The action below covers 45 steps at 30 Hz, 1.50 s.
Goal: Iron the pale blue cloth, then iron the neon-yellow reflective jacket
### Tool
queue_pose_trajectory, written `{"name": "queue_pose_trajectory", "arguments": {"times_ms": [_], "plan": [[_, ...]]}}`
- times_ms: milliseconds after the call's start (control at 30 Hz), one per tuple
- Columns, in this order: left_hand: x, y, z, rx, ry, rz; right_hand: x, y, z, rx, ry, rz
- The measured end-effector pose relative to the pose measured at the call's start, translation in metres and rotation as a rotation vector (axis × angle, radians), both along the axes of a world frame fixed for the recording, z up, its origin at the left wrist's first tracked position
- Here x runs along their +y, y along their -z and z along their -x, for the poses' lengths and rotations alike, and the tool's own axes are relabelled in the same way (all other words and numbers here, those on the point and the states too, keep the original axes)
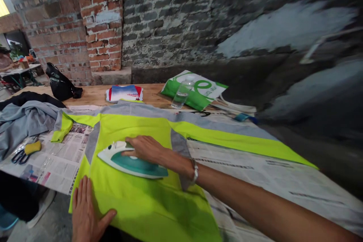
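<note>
A neon yellow and grey long-sleeved shirt [133, 126] lies spread over the table, its sleeves stretched out to both sides. My right hand [144, 147] is closed around the handle of a white and teal clothes iron [133, 164]. The iron rests on the middle of the shirt, its tip pointing left. My left hand [86, 211] lies flat on the shirt's lower left edge, fingers extended and thumb out to the side. It holds nothing.
Newspaper [241, 162] covers much of the wooden table [95, 96]. Scissors [21, 155] and a yellow sponge-like piece [33, 147] lie left, near grey clothing [25, 117]. Along the back are a black bag [61, 83], a folded garment [124, 93], a clear bottle [182, 94] and a green-white bag [198, 89].
</note>
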State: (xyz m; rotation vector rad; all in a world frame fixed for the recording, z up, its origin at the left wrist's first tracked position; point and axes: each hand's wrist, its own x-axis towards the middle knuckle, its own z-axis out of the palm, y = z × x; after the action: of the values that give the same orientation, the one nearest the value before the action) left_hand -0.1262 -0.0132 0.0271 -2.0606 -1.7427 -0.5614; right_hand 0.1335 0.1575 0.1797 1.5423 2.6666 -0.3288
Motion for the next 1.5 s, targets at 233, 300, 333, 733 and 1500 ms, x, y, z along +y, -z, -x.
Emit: {"name": "queue_pose_trajectory", "arguments": {"times_ms": [233, 300, 333, 733, 1500], "plan": [[-0.003, -0.001, 0.001, 0.03, 0.015, 0.035, 0.103, 0.007, 0.005, 0.03, 0.26, -0.106], [-0.003, 0.0, 0.001, 0.023, 0.01, 0.052, 0.13, 0.009, 0.0, 0.03, 0.332, -0.134], [-0.003, 0.0, 0.001, 0.017, 0.008, 0.06, 0.141, 0.009, -0.003, 0.029, 0.363, -0.149], [0.004, 0.002, 0.002, -0.009, 0.017, 0.033, 0.084, -0.007, -0.064, 0.096, 0.112, 0.172], [-0.003, 0.011, -0.08, -0.081, 0.797, -0.055, -0.056, -0.041, -0.07, 0.081, -0.135, 0.295]]}}
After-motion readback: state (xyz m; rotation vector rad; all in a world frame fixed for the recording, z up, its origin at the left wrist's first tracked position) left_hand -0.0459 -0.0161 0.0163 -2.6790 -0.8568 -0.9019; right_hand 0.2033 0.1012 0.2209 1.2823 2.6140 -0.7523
